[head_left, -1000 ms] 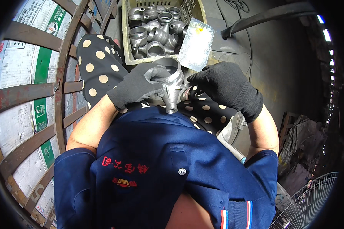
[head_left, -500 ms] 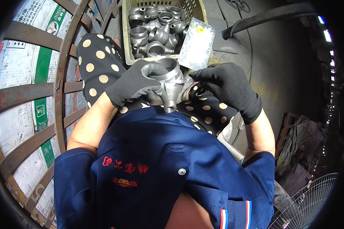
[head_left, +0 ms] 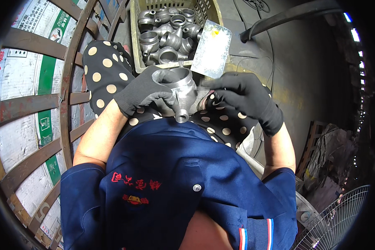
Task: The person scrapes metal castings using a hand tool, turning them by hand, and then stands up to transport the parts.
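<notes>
Gray floor (head_left: pixel 287 62), crate (head_left: pixel 203 10) beyond. Left hand (head_left: pixel 139 91) clasps metal fitting (head_left: pixel 184 96); right hand (head_left: pixel 248 98) beside it, grip unclear.

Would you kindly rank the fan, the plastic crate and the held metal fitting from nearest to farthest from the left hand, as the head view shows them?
1. Metal fitting: touching, held by the left hand on its right side.
2. Plastic crate: just beyond the hand, toward the picture's top.
3. Fan: farthest, at the lower right.
</notes>
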`<action>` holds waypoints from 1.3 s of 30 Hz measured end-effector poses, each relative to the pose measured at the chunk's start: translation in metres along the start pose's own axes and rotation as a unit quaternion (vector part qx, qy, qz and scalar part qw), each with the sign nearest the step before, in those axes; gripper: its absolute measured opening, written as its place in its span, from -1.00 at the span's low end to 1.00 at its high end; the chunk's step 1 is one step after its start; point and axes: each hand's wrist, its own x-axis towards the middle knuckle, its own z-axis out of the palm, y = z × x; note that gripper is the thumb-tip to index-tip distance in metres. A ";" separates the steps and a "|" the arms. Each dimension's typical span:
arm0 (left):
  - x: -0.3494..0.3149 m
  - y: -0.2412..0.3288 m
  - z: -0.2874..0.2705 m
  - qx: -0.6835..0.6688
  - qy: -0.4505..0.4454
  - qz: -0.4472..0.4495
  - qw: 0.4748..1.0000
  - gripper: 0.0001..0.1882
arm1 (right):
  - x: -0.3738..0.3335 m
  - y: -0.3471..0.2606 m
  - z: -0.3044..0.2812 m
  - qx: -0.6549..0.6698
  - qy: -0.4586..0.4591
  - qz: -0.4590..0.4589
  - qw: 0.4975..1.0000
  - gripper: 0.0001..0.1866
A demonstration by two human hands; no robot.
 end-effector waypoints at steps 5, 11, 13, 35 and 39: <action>0.006 0.004 -0.004 0.017 -0.024 0.003 1.000 -0.68 | 0.017 0.002 0.021 0.326 0.119 0.002 0.938 -0.50; 0.017 0.009 -0.014 0.040 -0.067 -0.012 0.997 -0.72 | 0.045 0.024 0.040 0.381 0.051 -0.014 0.923 -0.59; 0.016 0.010 -0.016 0.069 -0.098 -0.020 0.993 -0.73 | 0.047 0.027 0.041 0.378 0.042 -0.008 0.925 -0.62; 0.028 -0.048 0.006 -0.730 -0.007 -0.030 0.683 -0.33 | 0.044 0.018 0.057 0.335 0.328 0.008 0.883 -0.39; 0.026 -0.043 0.005 -0.699 0.054 -0.025 0.712 -0.29 | 0.020 0.001 0.062 0.268 0.293 0.017 0.918 -0.53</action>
